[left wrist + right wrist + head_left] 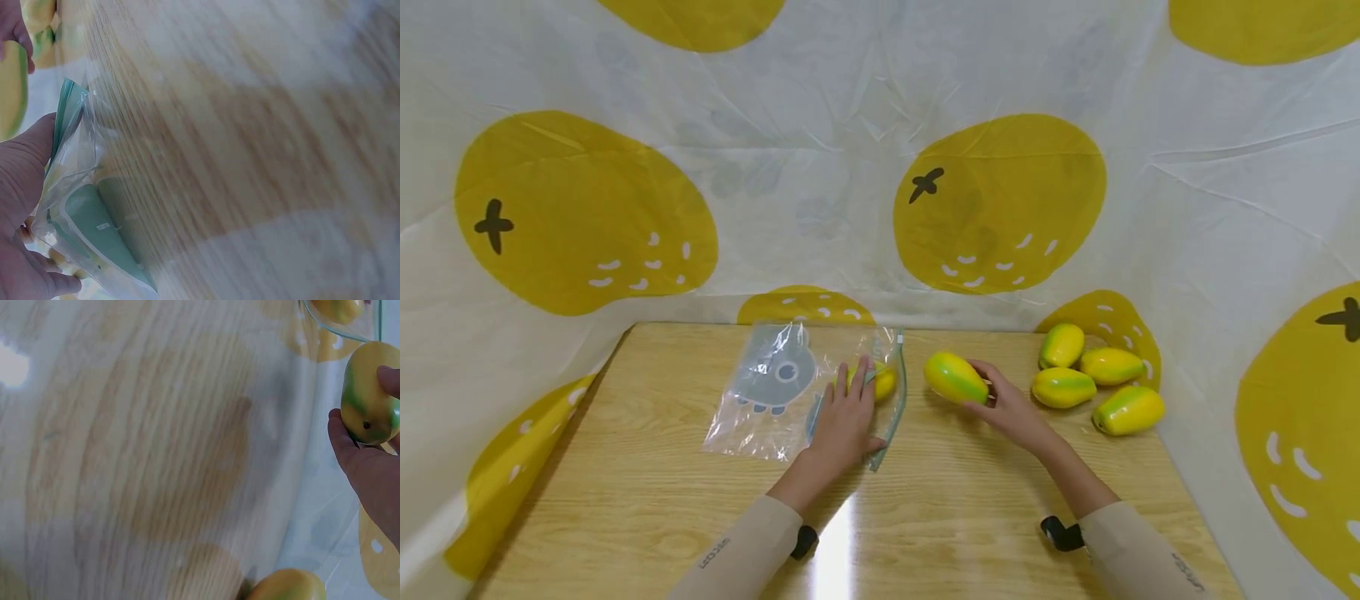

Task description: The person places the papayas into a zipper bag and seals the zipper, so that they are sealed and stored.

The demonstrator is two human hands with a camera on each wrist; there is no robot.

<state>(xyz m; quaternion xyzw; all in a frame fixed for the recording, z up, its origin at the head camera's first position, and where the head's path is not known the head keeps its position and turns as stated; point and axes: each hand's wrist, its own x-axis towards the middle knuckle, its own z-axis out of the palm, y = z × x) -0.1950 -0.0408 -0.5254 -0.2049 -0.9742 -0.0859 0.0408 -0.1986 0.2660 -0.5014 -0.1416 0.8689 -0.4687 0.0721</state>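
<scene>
One yellow-green oval fruit [953, 377], clamped in my right fingers [344, 440], likely awaits bagging; spread left fingers [859, 379] should open the clear plastic bag [790, 383].

Bagged fruit [886, 383]: partly covered by the left hand [844, 421] in the head view. Held fruit [11, 87]: cut off by the left wrist view's left edge. Left sleeve [745, 542]: cut off at the near edge; lettering [715, 552] too small to be read.
</scene>
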